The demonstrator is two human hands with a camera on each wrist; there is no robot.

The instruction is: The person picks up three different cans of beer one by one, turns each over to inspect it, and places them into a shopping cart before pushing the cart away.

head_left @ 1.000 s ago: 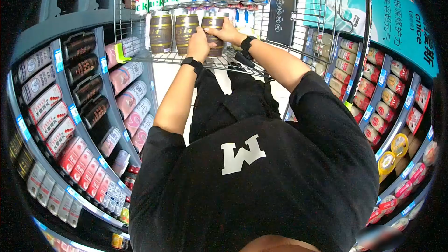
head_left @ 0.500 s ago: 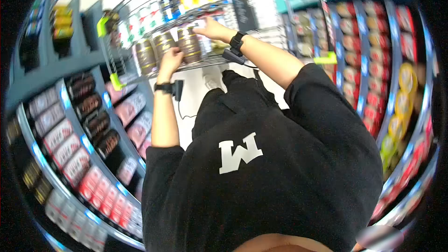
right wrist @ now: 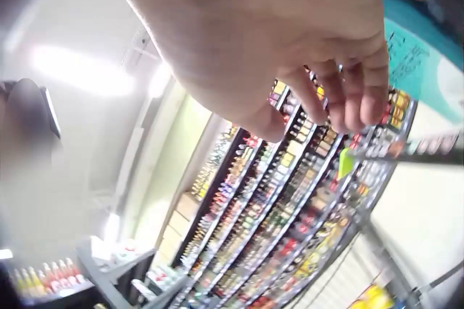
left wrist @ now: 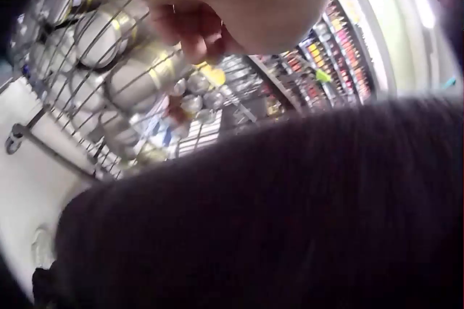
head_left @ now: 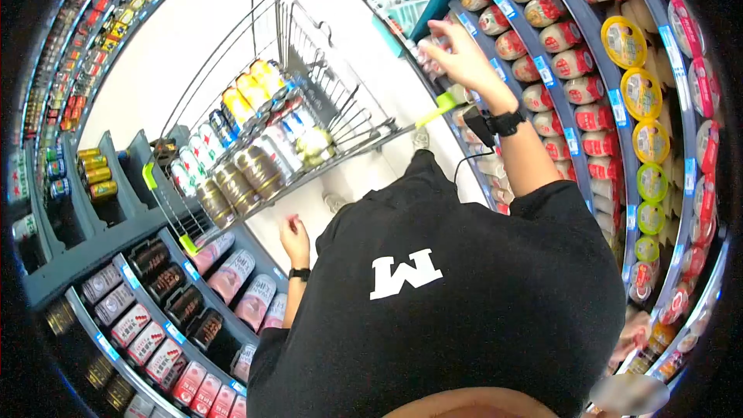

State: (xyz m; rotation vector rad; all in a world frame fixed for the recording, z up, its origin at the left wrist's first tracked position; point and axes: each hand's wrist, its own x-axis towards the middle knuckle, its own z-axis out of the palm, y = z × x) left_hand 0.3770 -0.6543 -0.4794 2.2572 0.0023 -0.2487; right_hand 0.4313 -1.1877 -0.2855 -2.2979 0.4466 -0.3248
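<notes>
My right hand [head_left: 468, 62] is raised in front of the right-hand shelf, its fingers loosely bent and holding nothing. In the right wrist view its palm [right wrist: 268, 41] shows, with the fingers hanging apart. My left hand [head_left: 294, 240] hangs low beside my body, near the front of the shopping cart [head_left: 348, 149], with loosely curled fingers and nothing in them. Brown barrel-shaped cans [head_left: 257, 174] with gold bands stand along the cart's near side. Behind them are green-and-white cans [head_left: 209, 143], dark blue cans [head_left: 222, 128] and yellow cans [head_left: 267, 77].
Packs with red labels [head_left: 559, 35] line the right shelf, with yellow round tubs [head_left: 639, 93] farther along. Pink-and-white cans [head_left: 232, 272] and red boxes [head_left: 190, 383] fill the left shelf. A bright floor [head_left: 422, 174] shows between the cart and right shelf.
Both hands have come off the brown cans. The right hand has gone right toward the shelf; the left has dropped back toward my body. The head view has turned right.
</notes>
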